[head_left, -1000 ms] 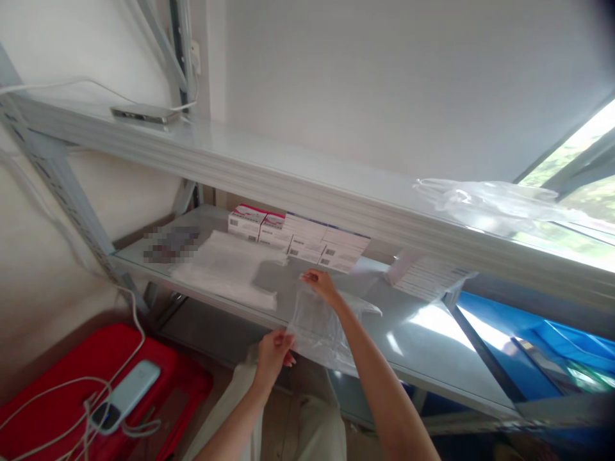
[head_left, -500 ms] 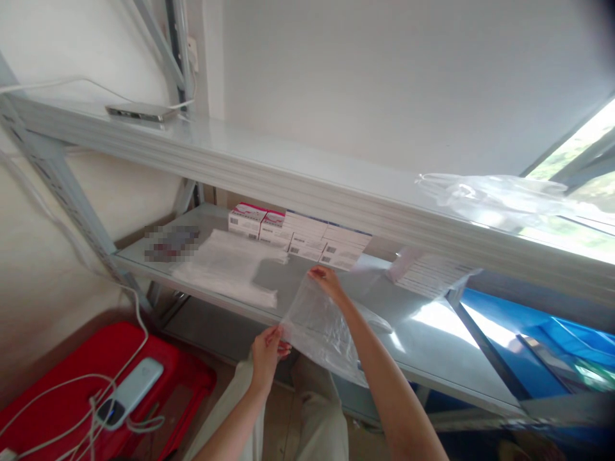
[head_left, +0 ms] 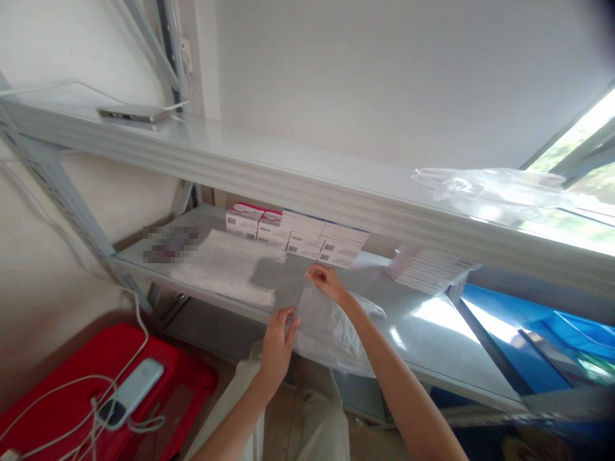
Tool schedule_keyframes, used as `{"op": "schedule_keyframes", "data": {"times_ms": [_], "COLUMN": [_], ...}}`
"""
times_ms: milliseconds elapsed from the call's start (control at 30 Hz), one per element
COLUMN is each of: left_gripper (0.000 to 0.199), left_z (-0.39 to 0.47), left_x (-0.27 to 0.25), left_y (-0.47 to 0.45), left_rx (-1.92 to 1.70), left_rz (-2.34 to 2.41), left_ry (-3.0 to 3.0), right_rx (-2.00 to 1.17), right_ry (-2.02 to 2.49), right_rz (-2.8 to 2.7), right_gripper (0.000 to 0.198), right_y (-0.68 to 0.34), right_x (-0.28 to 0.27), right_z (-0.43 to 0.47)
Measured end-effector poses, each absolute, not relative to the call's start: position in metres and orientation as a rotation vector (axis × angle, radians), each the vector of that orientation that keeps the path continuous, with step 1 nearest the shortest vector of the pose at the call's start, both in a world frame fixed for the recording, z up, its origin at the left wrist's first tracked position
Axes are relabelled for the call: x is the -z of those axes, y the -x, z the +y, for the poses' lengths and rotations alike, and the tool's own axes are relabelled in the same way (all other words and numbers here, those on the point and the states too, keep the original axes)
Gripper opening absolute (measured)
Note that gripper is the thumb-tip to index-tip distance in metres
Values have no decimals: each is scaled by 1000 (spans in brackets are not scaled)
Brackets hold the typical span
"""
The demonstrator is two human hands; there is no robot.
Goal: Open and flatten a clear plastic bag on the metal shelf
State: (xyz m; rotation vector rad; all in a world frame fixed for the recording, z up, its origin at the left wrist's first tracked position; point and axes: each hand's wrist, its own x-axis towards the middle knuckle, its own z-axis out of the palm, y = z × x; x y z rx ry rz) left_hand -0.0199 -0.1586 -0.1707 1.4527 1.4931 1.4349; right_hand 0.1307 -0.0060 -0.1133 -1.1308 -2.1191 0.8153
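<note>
Clear plastic bag (head_left: 331, 326), one, pinched by left hand (head_left: 278, 339) and right hand (head_left: 325, 282) fingers.

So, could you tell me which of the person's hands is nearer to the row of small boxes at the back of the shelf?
Right. The right hand pinches the clear plastic bag just in front of the boxes; the left hand grips the bag at the shelf's front edge, farther away.

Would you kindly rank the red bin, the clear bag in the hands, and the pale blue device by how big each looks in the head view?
1. Red bin, though partly cut off.
2. Clear bag, held by both hands.
3. Pale blue device, smallest.
</note>
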Motion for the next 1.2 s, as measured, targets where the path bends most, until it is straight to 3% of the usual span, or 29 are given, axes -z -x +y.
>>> {"op": "schedule_keyframes", "data": {"times_ms": [333, 733, 1033, 1200], "left_gripper": [36, 46, 39, 46], "left_z": [-128, -135, -139, -146], "left_x": [176, 184, 191, 192], "left_y": [14, 16, 19, 17], "left_rx": [-1334, -1352, -1324, -1367], "left_rz": [1261, 1453, 1381, 1414], "left_ry": [-1015, -1068, -1084, -941], "right_rx": [-703, -514, -605, -535], "right_ry": [1180, 1300, 1258, 1254], "right_rz": [-2159, -2168, -2230, -2315], "right_gripper": [23, 28, 28, 29], "right_y": [-149, -145, -139, -134], "right_x": [122, 134, 136, 134], "right_z": [4, 4, 0, 7]}}
